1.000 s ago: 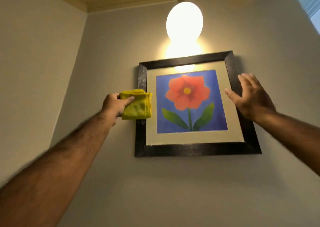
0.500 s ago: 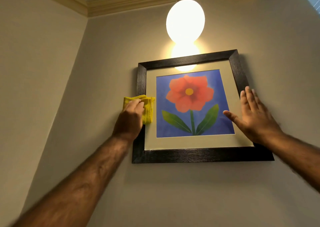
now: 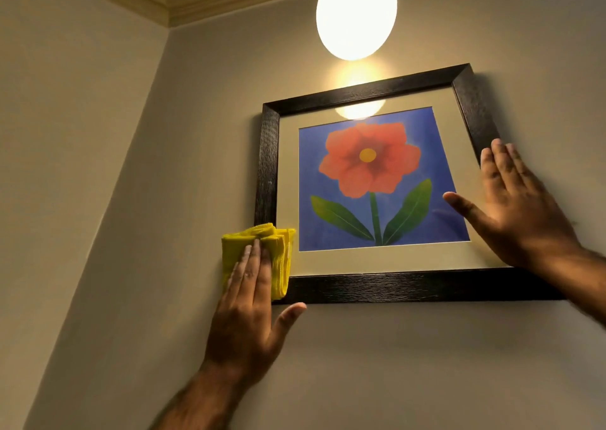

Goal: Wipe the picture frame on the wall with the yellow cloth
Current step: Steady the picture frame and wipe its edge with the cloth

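I have my left hand (image 3: 244, 311) flat, fingers together and extended, pressing the folded yellow cloth (image 3: 259, 259) against the lower-left corner of the picture frame (image 3: 387, 287), at about 7 o'clock on the frame; the thumb splays out beneath the bottom rail. My right hand (image 3: 521, 213) is spread wide and holds nothing, palm laid over the frame's right side at about 4 o'clock, apparently steadying it against the wall (image 3: 393, 364). The frame hangs on that wall under a glowing round lamp (image 3: 356, 13), which sits at 12 o'clock above it. What the coming stroke turns on, as I judge it: the bottom rail runs from the cloth toward 3 o'clock, its long axis horizontal, while the left rail rises toward 12 o'clock straight above my fingertips. The left hand is plainly the nearer one to both. The print shows a red flower on blue (no caption, signature or maker's mark that I can read), and the cloth carries no label I can see.
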The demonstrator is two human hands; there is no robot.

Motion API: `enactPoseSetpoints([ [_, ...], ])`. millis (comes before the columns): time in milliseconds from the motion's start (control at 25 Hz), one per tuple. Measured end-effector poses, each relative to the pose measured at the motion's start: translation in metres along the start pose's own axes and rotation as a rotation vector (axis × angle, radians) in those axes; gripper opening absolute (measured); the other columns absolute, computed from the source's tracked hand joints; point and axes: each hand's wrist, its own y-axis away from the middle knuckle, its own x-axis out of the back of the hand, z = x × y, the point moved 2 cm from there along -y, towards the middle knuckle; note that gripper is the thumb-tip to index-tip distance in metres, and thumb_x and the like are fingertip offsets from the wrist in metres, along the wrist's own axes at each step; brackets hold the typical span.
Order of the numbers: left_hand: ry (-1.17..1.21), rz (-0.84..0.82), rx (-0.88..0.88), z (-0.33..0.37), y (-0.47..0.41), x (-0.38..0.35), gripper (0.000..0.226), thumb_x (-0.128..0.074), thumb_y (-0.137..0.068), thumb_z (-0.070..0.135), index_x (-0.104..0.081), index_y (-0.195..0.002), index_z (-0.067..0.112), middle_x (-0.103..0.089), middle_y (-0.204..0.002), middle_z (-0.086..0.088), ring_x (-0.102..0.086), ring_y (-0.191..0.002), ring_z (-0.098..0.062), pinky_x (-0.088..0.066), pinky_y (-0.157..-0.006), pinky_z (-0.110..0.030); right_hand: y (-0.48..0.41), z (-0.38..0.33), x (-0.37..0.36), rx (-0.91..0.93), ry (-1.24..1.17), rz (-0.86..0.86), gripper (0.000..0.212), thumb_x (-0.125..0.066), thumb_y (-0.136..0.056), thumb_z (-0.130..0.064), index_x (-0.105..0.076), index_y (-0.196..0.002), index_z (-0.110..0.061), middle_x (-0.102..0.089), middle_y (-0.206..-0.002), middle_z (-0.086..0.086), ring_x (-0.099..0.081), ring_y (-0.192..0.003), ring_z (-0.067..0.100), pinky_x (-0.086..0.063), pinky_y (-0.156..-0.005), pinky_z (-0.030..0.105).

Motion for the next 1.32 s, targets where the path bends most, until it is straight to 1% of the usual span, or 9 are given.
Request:
enactPoseSetpoints([
  [160,0.052,0.031,0.026,-0.002,-0.097,0.014,0.109,-0.006,-0.084,0.085,-0.015,-0.160,0.007,-0.010,-0.171,-0.011,-0.008,-0.159,-0.024,-0.013,-0.129,-0.039,0.000,0.000,-0.001,0.004,0.006,0.012,0.116,-0.007,-0.081,-0.090,-0.005,-0.163,-0.008,0.004,-0.174,0.007,0.003,-0.161,0.018,-0.003,-0.130,0.036],
  [240,0.071,-0.008,0.086,-0.007,-0.166,0.022,0.120,0.002,-0.074,0.090,-0.008,-0.161,0.008,-0.003,-0.172,-0.010,-0.003,-0.159,-0.023,-0.005,-0.129,-0.038,-0.001,0.001,-0.003,0.005,0.012,0.012,0.116,-0.007,-0.081,-0.090,-0.004,-0.163,-0.008,0.004,-0.174,0.007,0.003,-0.161,0.018,-0.004,-0.130,0.038],
  [360,0.057,-0.092,0.143,-0.016,-0.243,0.032,0.115,-0.002,-0.077,0.089,-0.001,-0.161,0.010,0.004,-0.172,-0.008,0.003,-0.159,-0.022,0.001,-0.128,-0.040,-0.002,0.002,-0.003,0.005,0.017,0.016,0.116,-0.007,-0.081,-0.090,-0.004,-0.163,-0.007,0.004,-0.174,0.007,0.003,-0.161,0.019,-0.005,-0.130,0.039],
  [440,0.036,-0.113,0.138,-0.018,-0.259,0.033,0.110,-0.004,-0.081,0.086,0.001,-0.161,0.011,0.006,-0.172,-0.007,0.005,-0.159,-0.021,0.002,-0.128,-0.040,-0.003,0.002,-0.002,0.009,0.023,0.021,0.117,-0.007,-0.081,-0.090,-0.004,-0.163,-0.007,0.003,-0.174,0.009,0.003,-0.161,0.020,-0.006,-0.130,0.040],
  [640,0.078,-0.090,0.081,-0.015,-0.193,0.026,0.118,0.003,-0.072,0.091,0.002,-0.161,0.013,0.009,-0.172,-0.004,0.008,-0.158,-0.019,0.004,-0.126,-0.035,-0.003,0.002,-0.002,0.007,0.024,0.018,0.116,-0.008,-0.082,-0.089,-0.004,-0.163,-0.006,0.002,-0.174,0.009,0.001,-0.161,0.021,-0.006,-0.130,0.040],
  [800,0.102,-0.081,0.006,-0.007,-0.082,0.014,0.104,-0.001,-0.082,0.086,0.005,-0.161,0.018,0.014,-0.171,0.000,0.013,-0.158,-0.013,0.000,-0.129,-0.034,-0.003,0.001,-0.002,0.005,0.025,0.013,0.114,-0.009,-0.083,-0.089,-0.003,-0.163,-0.007,0.002,-0.174,0.010,0.001,-0.161,0.022,-0.007,-0.130,0.041],
  [1040,0.080,-0.178,0.098,0.009,0.042,0.006,0.093,-0.003,-0.085,0.085,0.022,-0.156,0.031,0.031,-0.165,0.016,0.023,-0.154,-0.003,0.007,-0.124,-0.026,0.000,0.001,-0.001,0.004,0.013,0.020,0.114,-0.010,-0.084,-0.088,-0.005,-0.163,-0.006,0.000,-0.173,0.011,-0.001,-0.161,0.024,-0.009,-0.130,0.042],
  [1160,0.070,-0.192,0.095,0.007,0.037,0.011,0.096,-0.005,-0.084,0.086,0.018,-0.158,0.029,0.028,-0.166,0.012,0.021,-0.155,-0.005,0.006,-0.123,-0.026,0.001,-0.001,0.001,0.005,0.005,0.017,0.114,-0.011,-0.084,-0.088,-0.007,-0.163,-0.005,-0.001,-0.173,0.012,-0.002,-0.161,0.025,-0.010,-0.129,0.044],
  [1320,0.067,-0.133,0.075,-0.002,-0.056,0.019,0.109,-0.003,-0.079,0.088,0.005,-0.161,0.016,0.014,-0.171,-0.001,0.012,-0.157,-0.014,-0.001,-0.127,-0.033,0.001,-0.001,0.000,0.009,0.018,0.024,0.113,-0.013,-0.085,-0.087,-0.006,-0.163,-0.005,-0.001,-0.173,0.011,-0.001,-0.161,0.024,-0.009,-0.130,0.043],
])
